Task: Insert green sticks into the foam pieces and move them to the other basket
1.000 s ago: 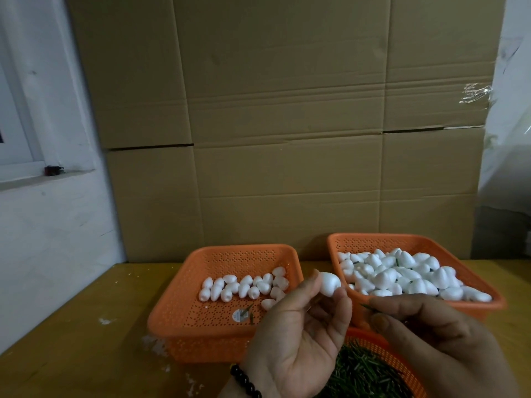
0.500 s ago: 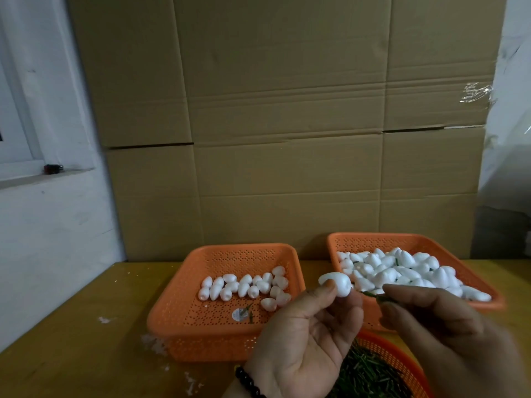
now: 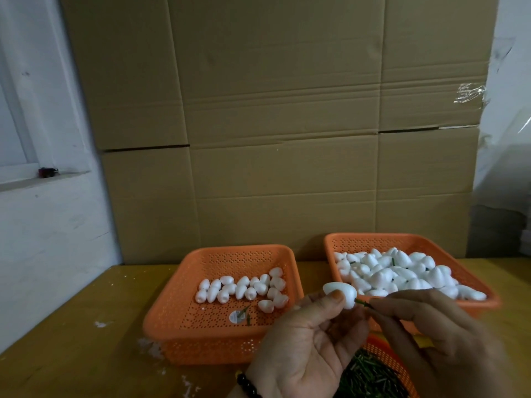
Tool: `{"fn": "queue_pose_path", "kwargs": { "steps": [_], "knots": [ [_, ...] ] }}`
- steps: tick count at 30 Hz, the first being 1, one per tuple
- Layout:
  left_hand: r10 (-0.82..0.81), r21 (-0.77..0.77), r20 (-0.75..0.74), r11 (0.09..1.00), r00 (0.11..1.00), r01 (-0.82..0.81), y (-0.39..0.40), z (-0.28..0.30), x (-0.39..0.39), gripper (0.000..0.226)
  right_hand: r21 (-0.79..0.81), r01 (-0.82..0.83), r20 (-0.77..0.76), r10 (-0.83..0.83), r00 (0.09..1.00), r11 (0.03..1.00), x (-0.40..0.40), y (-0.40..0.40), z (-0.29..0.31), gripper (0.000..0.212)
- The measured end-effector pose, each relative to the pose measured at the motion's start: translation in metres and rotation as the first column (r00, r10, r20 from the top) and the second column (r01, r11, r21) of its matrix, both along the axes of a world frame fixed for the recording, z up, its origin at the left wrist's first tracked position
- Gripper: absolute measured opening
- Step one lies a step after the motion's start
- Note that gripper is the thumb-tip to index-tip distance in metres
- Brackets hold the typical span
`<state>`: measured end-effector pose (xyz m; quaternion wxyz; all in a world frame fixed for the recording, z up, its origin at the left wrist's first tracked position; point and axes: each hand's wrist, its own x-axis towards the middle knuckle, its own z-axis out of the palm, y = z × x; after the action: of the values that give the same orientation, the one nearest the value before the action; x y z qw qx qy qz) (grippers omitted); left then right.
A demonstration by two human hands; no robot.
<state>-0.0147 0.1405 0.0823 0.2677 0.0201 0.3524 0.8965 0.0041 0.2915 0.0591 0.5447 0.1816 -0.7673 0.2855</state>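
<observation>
A white foam piece (image 3: 340,294) sits pinched between the thumb and fingertips of the left hand (image 3: 304,349), held up in front of the baskets. A thin green stick (image 3: 362,303) meets its right end; the other end of the stick is pinched in the curled fingertips of the right hand (image 3: 436,340), just right of the foam. How deep the stick goes in cannot be told. Directly below both hands lies an orange basket of green sticks (image 3: 373,374), partly hidden by them. Beyond the left hand and to its left stands an orange basket (image 3: 184,320) with a small cluster of foam pieces on its floor. Behind the right hand, a second orange basket (image 3: 402,239) is heaped with foam pieces. A dark bead bracelet (image 3: 247,386) circles the left wrist. All rest on a yellow-brown table (image 3: 71,326), with a cardboard wall (image 3: 273,124) behind.
</observation>
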Motion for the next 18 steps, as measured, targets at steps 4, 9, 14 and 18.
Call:
{"fn": "queue_pose_path", "kwargs": {
  "steps": [4,9,14,18],
  "knots": [
    [0.011,-0.053,-0.016,0.999,1.0,-0.012,0.0031,-0.0011,0.0016,0.04,0.021,-0.019,-0.012,0.019,1.0,1.0,-0.0024,0.0002,-0.0038,0.022],
    [0.016,-0.072,-0.027,0.997,1.0,-0.018,0.0042,-0.001,0.0026,0.042,0.01,-0.028,0.012,0.027,1.0,1.0,-0.0023,0.0001,-0.0062,0.021],
    [0.024,-0.068,-0.029,0.997,0.999,-0.026,0.0051,-0.0012,0.0031,0.038,0.015,0.0,0.025,0.0,1.0,1.0,-0.0042,0.0004,-0.0088,0.023],
    [0.04,-0.073,-0.032,0.996,0.999,-0.042,0.0062,-0.0013,0.003,0.033,-0.008,-0.008,0.042,0.008,0.999,1.0,-0.0039,0.0008,-0.009,0.024]
  ]
}}
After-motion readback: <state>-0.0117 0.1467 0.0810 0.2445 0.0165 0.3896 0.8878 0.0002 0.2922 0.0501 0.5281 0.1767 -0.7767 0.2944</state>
